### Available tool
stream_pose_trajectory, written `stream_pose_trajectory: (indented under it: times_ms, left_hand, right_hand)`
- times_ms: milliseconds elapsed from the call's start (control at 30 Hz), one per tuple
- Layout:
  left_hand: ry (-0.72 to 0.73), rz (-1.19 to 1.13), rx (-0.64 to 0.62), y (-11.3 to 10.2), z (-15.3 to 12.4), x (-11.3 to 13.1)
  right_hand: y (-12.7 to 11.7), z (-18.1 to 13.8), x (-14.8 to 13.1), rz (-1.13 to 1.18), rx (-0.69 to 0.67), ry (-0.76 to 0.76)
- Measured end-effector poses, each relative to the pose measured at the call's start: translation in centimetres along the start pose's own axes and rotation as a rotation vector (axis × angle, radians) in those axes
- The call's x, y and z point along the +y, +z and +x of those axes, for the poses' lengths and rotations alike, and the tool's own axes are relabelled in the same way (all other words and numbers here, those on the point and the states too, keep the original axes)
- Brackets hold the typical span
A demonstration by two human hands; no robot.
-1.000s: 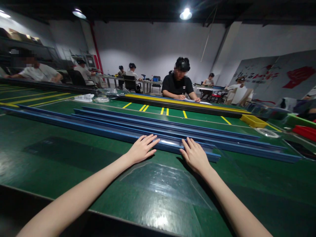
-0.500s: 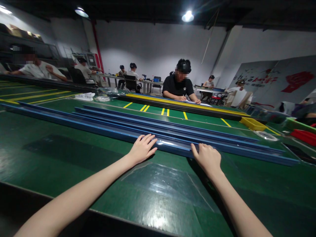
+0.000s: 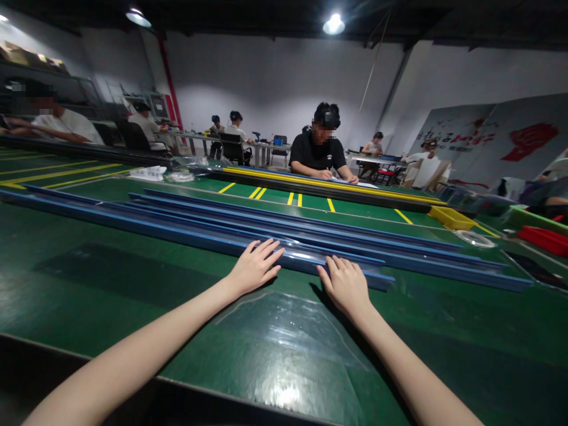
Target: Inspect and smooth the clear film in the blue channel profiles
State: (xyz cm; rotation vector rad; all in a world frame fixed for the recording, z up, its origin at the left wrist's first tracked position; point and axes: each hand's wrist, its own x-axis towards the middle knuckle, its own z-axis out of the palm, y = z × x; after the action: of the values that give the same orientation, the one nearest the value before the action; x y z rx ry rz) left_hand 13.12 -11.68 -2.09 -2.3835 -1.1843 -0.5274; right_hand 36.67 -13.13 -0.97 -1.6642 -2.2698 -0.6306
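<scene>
Several long blue rails (image 3: 222, 228) lie side by side across a green table (image 3: 110, 278). My left hand (image 3: 254, 267) rests flat on the nearest blue rail (image 3: 302, 260), fingers stretched out. My right hand (image 3: 345, 284) lies flat on the same rail a little to the right, fingers extended over its edge. A clear plastic film (image 3: 293, 337) covers the table below both hands and reaches up over the rail between them.
A black and yellow rail (image 3: 337, 188) runs along the far side, with a seated person in black (image 3: 320, 151) behind it. A yellow bin (image 3: 452, 218), a tape roll (image 3: 474, 238) and a red tray (image 3: 544, 239) sit at the right. Other people work at tables beyond.
My right hand slid right along the rail and curled over it, then came back left and flattened again. My left hand stayed in place.
</scene>
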Motion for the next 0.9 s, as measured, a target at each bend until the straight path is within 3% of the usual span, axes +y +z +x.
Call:
stream_pose_trajectory:
  times_ms: [367,567,733,900]
  left_hand:
    - [-0.024,0.001,-0.027,0.4,0.0,-0.1]
    - [-0.101,0.04,0.003,0.7,-0.1,-0.1]
    - [-0.166,0.055,0.048,0.9,-0.1,-0.1]
    - [-0.175,0.056,0.05,1.1,-0.2,-0.2]
  right_hand:
    - [0.2,-0.1,-0.3,-0.006,0.084,0.045]
    - [0.4,0.1,1.1,-0.052,0.113,0.145]
    - [0.2,0.3,2.3,-0.074,0.077,0.222]
    - [0.7,0.3,2.2,-0.109,0.04,0.197]
